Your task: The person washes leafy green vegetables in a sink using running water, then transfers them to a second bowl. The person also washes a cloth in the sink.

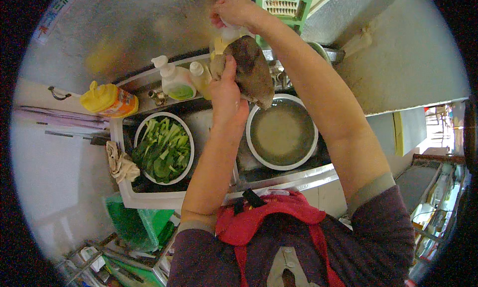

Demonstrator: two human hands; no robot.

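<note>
My left hand [227, 94] grips a brown, folded piece of what looks like cloth [254, 72] above the middle of a double sink [149, 200]. Farther back, my right hand [235, 10] is curled close to the pale top of a yellowish bottle [221, 44], partly hidden by the brown piece. Whether its fingers hold that top cannot be made out. In the left basin, a white-rimmed bowl [192, 152] holds cut leafy greens [164, 149]. Below the brown piece, another white-rimmed bowl [282, 135] contains cloudy liquid.
A white pump bottle [177, 81], a clear bottle [201, 76] and a yellow-orange container [112, 100] line the back ledge. A beige rag [121, 163] hangs over the left rim. Behind my right forearm is a green rack [283, 7]. A green bin [134, 223] stands below left.
</note>
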